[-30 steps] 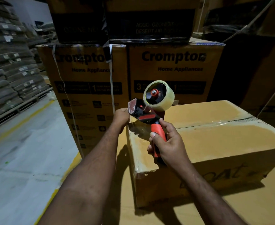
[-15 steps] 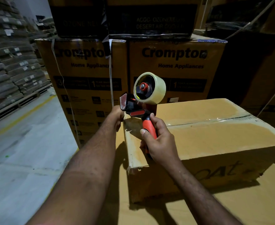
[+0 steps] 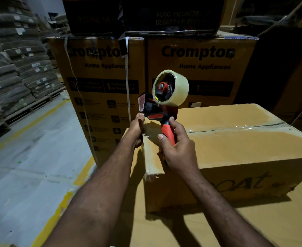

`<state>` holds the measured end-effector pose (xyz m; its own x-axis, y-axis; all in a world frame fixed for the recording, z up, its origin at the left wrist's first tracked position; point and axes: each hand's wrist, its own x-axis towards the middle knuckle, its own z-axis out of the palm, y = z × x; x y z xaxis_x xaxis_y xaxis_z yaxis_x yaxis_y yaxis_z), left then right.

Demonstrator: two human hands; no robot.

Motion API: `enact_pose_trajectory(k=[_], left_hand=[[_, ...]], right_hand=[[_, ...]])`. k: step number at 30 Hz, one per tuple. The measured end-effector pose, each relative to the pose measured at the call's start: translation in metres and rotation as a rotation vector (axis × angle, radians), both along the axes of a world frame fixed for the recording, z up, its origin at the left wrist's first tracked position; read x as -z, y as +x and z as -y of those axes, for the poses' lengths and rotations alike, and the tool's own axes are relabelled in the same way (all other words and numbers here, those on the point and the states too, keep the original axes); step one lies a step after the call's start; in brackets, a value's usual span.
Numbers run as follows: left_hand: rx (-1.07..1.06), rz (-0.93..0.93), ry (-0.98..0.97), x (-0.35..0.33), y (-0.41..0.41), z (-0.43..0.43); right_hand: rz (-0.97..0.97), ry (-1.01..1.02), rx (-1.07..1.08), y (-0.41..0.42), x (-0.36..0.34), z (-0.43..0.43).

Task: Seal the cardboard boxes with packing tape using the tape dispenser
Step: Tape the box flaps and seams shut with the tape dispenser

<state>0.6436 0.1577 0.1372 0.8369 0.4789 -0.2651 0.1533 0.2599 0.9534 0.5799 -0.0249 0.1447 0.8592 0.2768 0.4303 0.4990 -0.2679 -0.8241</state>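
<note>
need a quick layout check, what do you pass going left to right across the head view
stacked sacks → left hand → tape dispenser → taped seam

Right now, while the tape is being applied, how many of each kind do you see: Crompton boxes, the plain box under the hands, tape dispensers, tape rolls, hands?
Crompton boxes: 2
Plain box: 1
Tape dispenser: 1
Tape roll: 1
Hands, left hand and right hand: 2
Total: 7
</note>
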Motion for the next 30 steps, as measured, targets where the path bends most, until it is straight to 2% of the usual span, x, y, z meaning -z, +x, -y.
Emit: enact_pose_trajectory(k=[5,11,12,13,16,18,21,24,30], left_hand=[[0.065,-0.052,-0.021,0.012,-0.056,0.026],[0.184,0.217,-0.168,0.049,-0.135,0.063],[0.166,0.234,-0.105,0.056,-0.141,0.069],[0.139,0.235,0.038,0.062,-0.143,0.074],[0.037,0.191,0.569,0.074,-0.139,0.081],[-0.031,0.203,0.718,0.073,-0.132,0.081],[-0.125,0.336,0.768,0.075,-0.125,0.084],[-0.171,0.455,0.737,0.079,-0.120,0.084],[-0.119,0.485,0.641,0.074,-0.122,0.071]], right_hand=[[0.031,-0.014,0.014,0.001,0.002,-0.003],[0.066,-0.012,0.037,0.006,0.005,-0.010],[0.061,-0.012,0.034,0.006,0.005,-0.011],[0.055,-0.015,0.033,0.006,0.005,-0.011],[0.039,-0.013,0.021,0.003,0.005,-0.008],[0.044,-0.001,0.030,0.003,0.006,-0.006],[0.035,0.004,0.051,0.003,0.006,-0.005],[0.036,-0.011,0.053,0.003,0.005,-0.006],[0.023,-0.002,0.029,0.001,0.001,-0.010]])
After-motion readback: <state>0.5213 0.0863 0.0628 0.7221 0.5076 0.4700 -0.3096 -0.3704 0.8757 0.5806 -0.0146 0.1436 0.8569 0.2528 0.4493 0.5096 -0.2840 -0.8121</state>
